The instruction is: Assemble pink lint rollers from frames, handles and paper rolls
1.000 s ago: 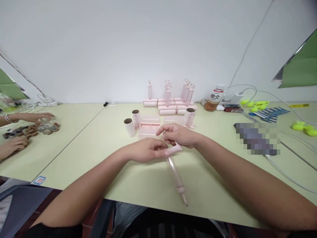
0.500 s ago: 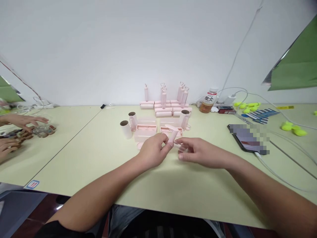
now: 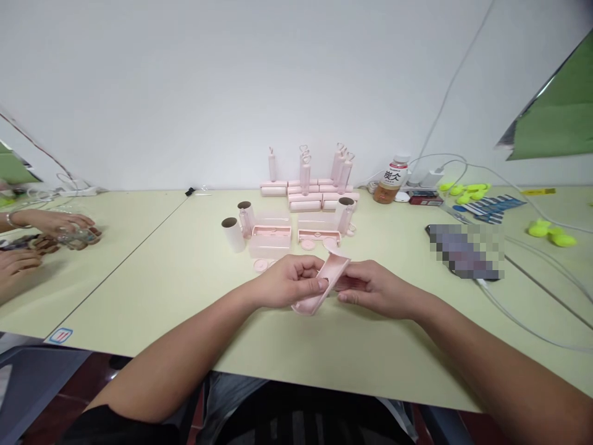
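Note:
My left hand (image 3: 290, 283) is closed on a pink half-round case part (image 3: 330, 278), its hollow side tilted up, thumb inside and fingers behind. My right hand (image 3: 373, 287) is closed just right of it, fingertips partly behind the part; what they hold is largely hidden, though a pinkish, see-through bit shows. Beyond the hands lie two pink cases, one on the left (image 3: 271, 232) and one on the right (image 3: 319, 237), each with a clear cover. Small pink round caps (image 3: 260, 265) lie near them. A white cardboard tube (image 3: 233, 236) stands at the left.
Finished-looking pink cases (image 3: 304, 202) are stacked by the wall, slim pink tubes with loops (image 3: 344, 173) upright on them. Rightward are a drink bottle (image 3: 391, 179), a phone (image 3: 463, 253) on a cable and yellow-green pieces (image 3: 551, 233). Another person's hands (image 3: 60, 227) work at far left.
The pink part in my left hand has turned, now showing its hollow inside, and come nearer to me. My right hand has closed in against it; the clear piece at its fingers is mostly hidden.

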A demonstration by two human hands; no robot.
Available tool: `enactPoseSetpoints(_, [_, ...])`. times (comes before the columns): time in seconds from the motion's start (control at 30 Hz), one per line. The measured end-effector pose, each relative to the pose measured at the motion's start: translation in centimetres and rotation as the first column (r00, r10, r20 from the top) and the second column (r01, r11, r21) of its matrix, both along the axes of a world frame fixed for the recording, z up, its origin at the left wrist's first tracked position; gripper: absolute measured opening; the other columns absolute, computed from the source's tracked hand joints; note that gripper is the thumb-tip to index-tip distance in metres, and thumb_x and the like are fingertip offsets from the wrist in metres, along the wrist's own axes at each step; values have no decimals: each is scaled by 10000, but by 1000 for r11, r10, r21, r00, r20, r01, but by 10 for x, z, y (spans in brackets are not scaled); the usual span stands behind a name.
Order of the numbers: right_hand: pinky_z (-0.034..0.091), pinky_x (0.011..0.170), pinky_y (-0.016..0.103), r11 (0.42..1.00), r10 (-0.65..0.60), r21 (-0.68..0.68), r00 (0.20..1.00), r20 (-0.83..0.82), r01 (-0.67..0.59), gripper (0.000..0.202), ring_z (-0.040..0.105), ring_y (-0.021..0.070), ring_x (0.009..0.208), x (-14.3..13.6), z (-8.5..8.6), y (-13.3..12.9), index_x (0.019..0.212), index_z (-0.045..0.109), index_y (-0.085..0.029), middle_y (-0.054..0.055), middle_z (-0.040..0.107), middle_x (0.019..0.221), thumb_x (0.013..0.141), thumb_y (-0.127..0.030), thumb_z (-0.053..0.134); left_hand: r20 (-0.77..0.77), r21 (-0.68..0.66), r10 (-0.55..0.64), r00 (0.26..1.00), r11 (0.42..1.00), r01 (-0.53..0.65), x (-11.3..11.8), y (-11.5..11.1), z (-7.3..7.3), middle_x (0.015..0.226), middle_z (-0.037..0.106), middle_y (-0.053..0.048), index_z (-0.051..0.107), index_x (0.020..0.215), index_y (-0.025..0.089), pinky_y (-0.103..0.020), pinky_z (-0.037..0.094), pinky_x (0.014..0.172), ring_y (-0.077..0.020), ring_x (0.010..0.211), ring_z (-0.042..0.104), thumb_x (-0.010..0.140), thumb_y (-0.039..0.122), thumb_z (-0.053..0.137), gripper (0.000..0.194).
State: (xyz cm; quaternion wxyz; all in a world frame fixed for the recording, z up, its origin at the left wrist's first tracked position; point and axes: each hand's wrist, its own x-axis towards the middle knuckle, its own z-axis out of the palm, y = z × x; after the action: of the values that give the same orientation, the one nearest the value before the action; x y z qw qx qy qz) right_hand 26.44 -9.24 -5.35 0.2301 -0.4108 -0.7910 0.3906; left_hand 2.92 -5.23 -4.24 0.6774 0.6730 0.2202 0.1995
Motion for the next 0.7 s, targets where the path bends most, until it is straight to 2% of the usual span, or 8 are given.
enactPoseSetpoints(0.17, [426,664,267,989,79,-123,997,-22,-81,406,530,174,719,-2,0,-2,1048,697,-174,33,615,800,853,-524,626,10,-98,-67,998,993,68,1,0,-6,745,607,-14,608,946,145,-247,404,613,-114,656,558,748,431,763,381])
enactPoseSetpoints(0.33, [426,683,262,954,120,-255,982,-149,-156,419,510,160,736,-2,2,-2,1086,689,-173,24,592,827,846,-514,642,60,-160,-52,997,985,61,5,-3,-10,705,618,-15,585,912,139,-260,446,615,-126,636,597,718,438,792,412])
enactPoseSetpoints(0.43, [389,638,238,943,157,-257,963,-218,-212,371,445,132,698,0,4,-1,1051,694,-155,1,530,774,846,-463,663,83,-191,-48,995,980,63,7,-3,-12,683,626,-9,572,922,141,-263,462,604,-132,611,612,709,442,800,433])
enactPoseSetpoints(0.53, [343,603,223,940,185,-245,958,-219,-237,320,381,111,664,2,4,0,1020,697,-143,-22,471,731,841,-409,687,86,-217,-82,993,971,99,8,-3,-13,676,628,-3,566,953,145,-268,478,616,-139,621,626,703,446,806,459])
enactPoseSetpoints(0.7, [324,595,227,933,184,-263,955,-232,-244,307,363,108,653,3,2,0,1020,694,-145,-28,450,723,842,-395,688,138,-218,-69,988,971,99,8,-6,-15,699,625,3,549,932,150,-259,466,618,-127,628,618,704,422,811,441])
